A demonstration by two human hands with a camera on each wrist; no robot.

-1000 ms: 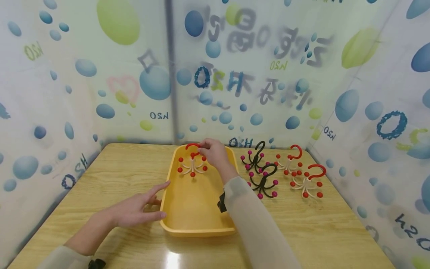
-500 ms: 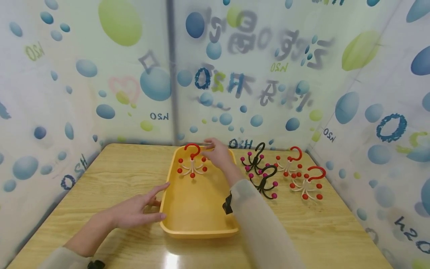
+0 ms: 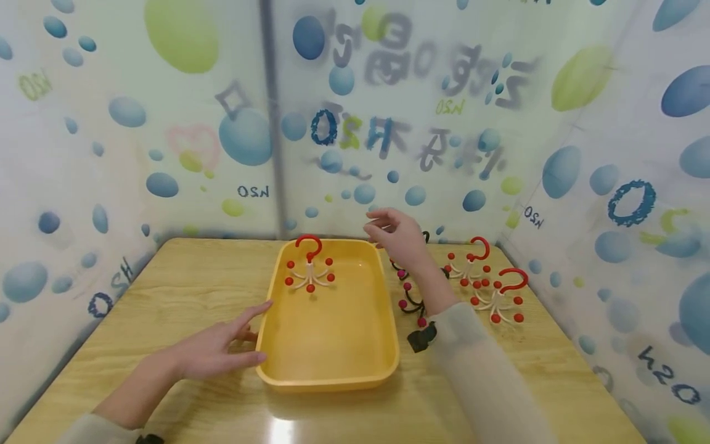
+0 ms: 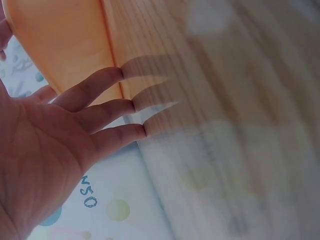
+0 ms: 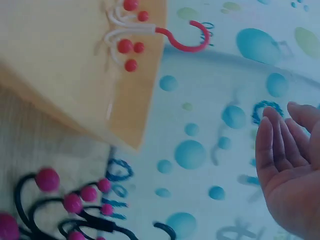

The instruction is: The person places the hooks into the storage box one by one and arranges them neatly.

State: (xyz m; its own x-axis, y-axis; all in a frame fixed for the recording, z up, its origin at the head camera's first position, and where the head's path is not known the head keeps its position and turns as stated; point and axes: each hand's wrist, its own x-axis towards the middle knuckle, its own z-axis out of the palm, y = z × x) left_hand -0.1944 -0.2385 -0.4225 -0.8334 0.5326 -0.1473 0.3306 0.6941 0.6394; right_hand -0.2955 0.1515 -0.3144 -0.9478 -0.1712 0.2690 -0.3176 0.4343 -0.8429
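Observation:
Inside the yellow tray point(image 3: 333, 345), near its back left, stands a claw-like hook hanger point(image 3: 310, 269) with a red hook, pale arms and red ball tips. My left hand point(image 3: 208, 356) touches the tray's left side, thumb and fingers spread and mostly straight. Above the tray's back right corner my right hand point(image 3: 402, 240) hovers, its fingers loosely bent and holding nothing. In the right wrist view the palm point(image 5: 295, 185) is bare. Below that hand are two black hook hangers with magenta ball tips point(image 3: 403, 304), partly hidden by the hand and forearm.
Two more red-and-pale hook hangers stand at the right of the wooden table, one farther back point(image 3: 469, 266) and one nearer point(image 3: 498, 298). A patterned curtain point(image 3: 333, 203) with blue and green spots encloses the table's back and sides.
My right hand has let go of the red-hooked hanger in the tray, then lifted and moved right, over the black hangers. The left hand stays against the tray. The head view has shifted slightly.

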